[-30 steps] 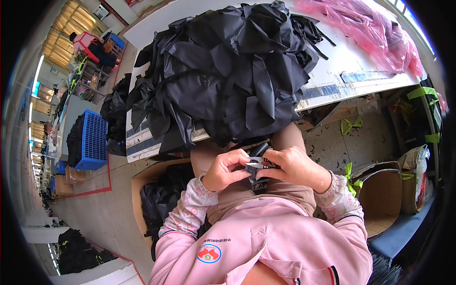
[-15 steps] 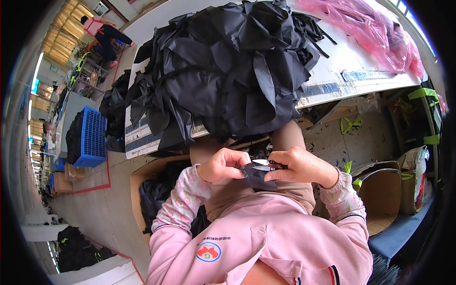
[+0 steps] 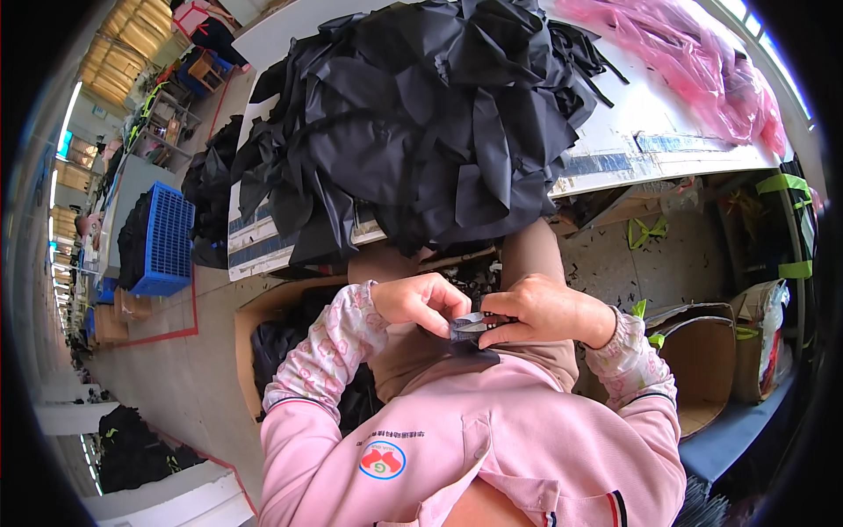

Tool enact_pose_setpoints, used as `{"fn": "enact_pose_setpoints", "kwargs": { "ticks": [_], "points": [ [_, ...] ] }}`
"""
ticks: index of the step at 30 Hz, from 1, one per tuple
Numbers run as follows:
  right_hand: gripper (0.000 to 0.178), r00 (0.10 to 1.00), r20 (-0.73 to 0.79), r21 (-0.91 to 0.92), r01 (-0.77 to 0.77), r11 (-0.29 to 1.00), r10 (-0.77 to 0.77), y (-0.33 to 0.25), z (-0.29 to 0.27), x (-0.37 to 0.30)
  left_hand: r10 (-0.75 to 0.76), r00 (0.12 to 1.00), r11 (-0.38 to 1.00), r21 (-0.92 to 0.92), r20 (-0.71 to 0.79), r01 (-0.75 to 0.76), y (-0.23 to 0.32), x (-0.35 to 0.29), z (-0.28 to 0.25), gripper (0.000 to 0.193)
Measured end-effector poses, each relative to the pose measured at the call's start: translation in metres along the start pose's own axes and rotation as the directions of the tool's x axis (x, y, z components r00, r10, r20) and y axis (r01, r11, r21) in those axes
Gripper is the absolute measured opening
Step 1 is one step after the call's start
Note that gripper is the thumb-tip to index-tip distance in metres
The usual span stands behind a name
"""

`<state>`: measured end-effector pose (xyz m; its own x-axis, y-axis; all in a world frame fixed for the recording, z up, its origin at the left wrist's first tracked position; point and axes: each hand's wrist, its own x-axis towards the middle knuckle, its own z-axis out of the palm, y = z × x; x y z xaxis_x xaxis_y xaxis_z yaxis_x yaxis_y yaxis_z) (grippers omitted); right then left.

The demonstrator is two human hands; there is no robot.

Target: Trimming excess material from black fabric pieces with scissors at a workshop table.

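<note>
Over my lap, my left hand (image 3: 421, 304) pinches the edge of a small piece of black fabric (image 3: 471, 350) between thumb and fingertips. Facing it, my right hand (image 3: 537, 309) is closed round a pair of small thread snips (image 3: 472, 324), whose silvery blades point left at the fabric close to my left fingertips. Part of the fabric hangs below the blades. The snips' grip is mostly hidden in my right hand. In front of my knees, a big heap of black fabric pieces (image 3: 413, 132) covers much of the white table (image 3: 606, 176).
Pink plastic sheeting (image 3: 702, 66) lies at the table's far right. A cardboard box (image 3: 248, 338) with black fabric stands left of my legs, another cardboard box (image 3: 698, 369) at right. A blue crate (image 3: 167, 237) stands farther left. A person (image 3: 206, 26) is at the far upper left.
The snips' blades were spread apart and now look closer together, against the fabric. My left fingers have shifted slightly on the fabric. The person at the far left has moved up toward the view's edge.
</note>
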<state>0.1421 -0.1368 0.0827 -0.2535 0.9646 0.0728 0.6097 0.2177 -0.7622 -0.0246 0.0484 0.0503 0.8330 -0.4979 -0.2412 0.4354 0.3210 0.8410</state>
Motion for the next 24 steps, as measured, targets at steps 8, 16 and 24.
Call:
{"fn": "enact_pose_setpoints", "kwargs": {
  "ticks": [8,16,24],
  "points": [
    [0.039,0.999,0.018,-0.047,0.036,0.998,-0.036,0.007,0.004,-0.002,-0.021,1.0,0.999,0.037,0.017,0.021,-0.002,0.0,0.0,0.008],
    [0.038,0.997,0.071,0.041,0.025,0.999,-0.028,-0.002,0.002,0.003,-0.112,0.992,0.993,0.032,0.063,0.111,-0.005,0.002,-0.005,0.012],
    [0.038,0.999,0.035,0.071,-0.004,0.997,0.001,0.009,0.003,-0.002,-0.127,0.992,0.992,0.023,0.023,0.127,0.004,0.002,0.002,0.012]
  ]
}}
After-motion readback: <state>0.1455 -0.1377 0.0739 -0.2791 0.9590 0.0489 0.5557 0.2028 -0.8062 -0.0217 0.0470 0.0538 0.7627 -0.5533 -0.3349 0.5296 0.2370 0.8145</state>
